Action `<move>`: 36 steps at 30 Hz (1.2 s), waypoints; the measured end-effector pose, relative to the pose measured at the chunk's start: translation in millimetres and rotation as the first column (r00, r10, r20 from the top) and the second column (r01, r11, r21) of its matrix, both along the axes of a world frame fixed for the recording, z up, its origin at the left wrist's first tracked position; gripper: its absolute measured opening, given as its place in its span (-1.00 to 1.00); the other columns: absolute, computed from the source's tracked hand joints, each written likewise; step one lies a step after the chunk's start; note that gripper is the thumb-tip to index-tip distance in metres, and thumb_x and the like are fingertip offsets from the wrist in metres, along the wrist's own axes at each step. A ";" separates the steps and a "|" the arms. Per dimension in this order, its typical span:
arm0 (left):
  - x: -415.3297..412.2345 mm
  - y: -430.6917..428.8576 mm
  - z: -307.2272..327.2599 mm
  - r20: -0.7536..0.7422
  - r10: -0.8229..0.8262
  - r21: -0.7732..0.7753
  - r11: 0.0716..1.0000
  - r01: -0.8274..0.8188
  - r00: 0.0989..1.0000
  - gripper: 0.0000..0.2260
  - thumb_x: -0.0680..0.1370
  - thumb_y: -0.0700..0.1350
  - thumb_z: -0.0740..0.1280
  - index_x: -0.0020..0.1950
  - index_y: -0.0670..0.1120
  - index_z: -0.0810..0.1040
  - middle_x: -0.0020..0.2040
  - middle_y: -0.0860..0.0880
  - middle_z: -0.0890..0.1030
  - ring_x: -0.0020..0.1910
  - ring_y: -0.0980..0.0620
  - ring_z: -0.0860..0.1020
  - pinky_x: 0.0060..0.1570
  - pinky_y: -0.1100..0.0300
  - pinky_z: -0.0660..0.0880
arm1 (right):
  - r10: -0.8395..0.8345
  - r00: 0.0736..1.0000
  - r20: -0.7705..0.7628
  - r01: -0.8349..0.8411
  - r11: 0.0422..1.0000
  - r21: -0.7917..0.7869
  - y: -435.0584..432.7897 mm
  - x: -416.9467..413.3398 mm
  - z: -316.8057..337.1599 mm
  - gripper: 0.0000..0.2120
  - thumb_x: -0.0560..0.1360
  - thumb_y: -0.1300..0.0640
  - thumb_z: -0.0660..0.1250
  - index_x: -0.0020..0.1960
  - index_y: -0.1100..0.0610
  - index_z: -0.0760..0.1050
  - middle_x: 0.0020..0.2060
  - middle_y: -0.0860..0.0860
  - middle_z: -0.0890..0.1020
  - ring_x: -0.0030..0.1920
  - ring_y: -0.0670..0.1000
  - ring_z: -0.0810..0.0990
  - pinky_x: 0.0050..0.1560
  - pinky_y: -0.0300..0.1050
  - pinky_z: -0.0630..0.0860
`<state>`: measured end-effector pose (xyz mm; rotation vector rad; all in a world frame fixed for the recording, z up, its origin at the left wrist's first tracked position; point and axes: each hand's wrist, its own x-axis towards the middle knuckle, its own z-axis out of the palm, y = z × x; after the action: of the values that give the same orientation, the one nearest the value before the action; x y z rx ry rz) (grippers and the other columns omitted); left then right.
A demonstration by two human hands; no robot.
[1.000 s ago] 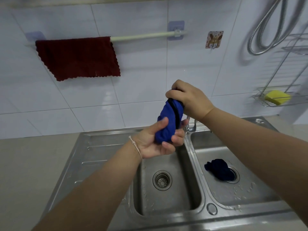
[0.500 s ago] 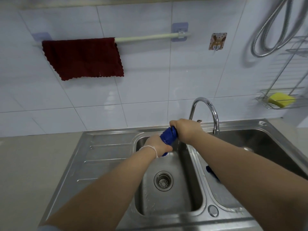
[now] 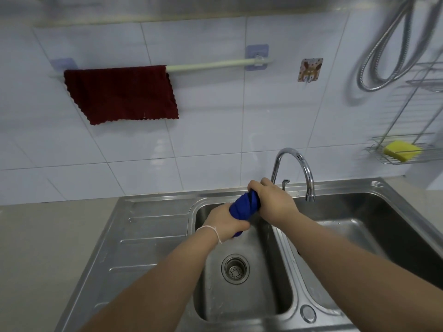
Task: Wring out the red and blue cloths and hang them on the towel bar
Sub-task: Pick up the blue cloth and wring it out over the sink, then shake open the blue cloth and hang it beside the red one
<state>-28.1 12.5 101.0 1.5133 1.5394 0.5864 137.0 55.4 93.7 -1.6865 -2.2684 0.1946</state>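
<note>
A blue cloth (image 3: 244, 207) is twisted into a tight roll over the left sink basin (image 3: 261, 295). My left hand (image 3: 224, 221) grips its lower end and my right hand (image 3: 271, 202) grips its upper end. The red cloth (image 3: 119, 92) hangs spread over the left part of the white towel bar (image 3: 215, 65) on the tiled wall. The bar's right half is bare.
A chrome tap (image 3: 299, 168) curves up just behind my right hand, over the divider to the right basin (image 3: 374, 212). A wire rack holds a yellow sponge (image 3: 401, 150) at the far right, with a shower hose (image 3: 383, 56) above. A draining board (image 3: 148, 236) lies left.
Both hands have lowered the twisted blue cloth from chest height down over the left basin. The view has tilted up, and my right arm now hides the dark cloth in the right basin.
</note>
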 end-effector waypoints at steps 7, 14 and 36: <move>-25.2 -9.2 31.9 0.520 0.055 -0.135 0.991 0.018 0.852 -0.55 0.32 -0.08 0.52 0.16 -0.12 0.51 -0.21 -0.10 0.64 -0.31 -0.02 0.61 -0.25 0.09 0.57 | -0.140 0.565 -0.813 -0.062 0.976 -0.211 -17.5 8.5 28.0 -0.41 0.35 0.35 0.41 0.28 -0.10 0.48 0.05 -0.03 0.63 0.02 -0.06 0.62 0.08 -0.15 0.56; -41.5 -11.8 44.7 0.654 0.160 -0.312 0.947 0.071 0.739 -0.48 0.31 0.03 0.46 0.21 -0.17 0.55 0.06 -0.19 0.64 -0.10 -0.14 0.62 -0.10 -0.10 0.59 | -0.086 0.683 -0.725 0.034 0.996 -0.086 -21.5 -1.4 75.6 -0.54 0.40 0.33 0.37 0.18 -0.10 0.62 -0.19 -0.24 0.67 -0.20 -0.15 0.65 -0.13 -0.17 0.56; -48.7 23.6 143.5 0.791 0.099 0.197 0.893 -0.405 0.604 -0.76 0.48 -0.27 0.43 0.10 -0.05 0.56 0.06 -0.12 0.66 -0.01 -0.09 0.64 -0.03 0.02 0.59 | -0.153 0.835 -0.528 0.078 0.984 -0.163 -10.8 11.9 160.3 -0.88 0.44 0.22 0.42 -0.19 0.02 0.64 -0.17 -0.05 0.67 -0.08 0.00 0.62 -0.10 -0.15 0.54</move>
<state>-76.8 36.1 244.5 1.0272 0.9758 1.5439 148.9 44.5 254.0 -1.5699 -1.7570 0.7153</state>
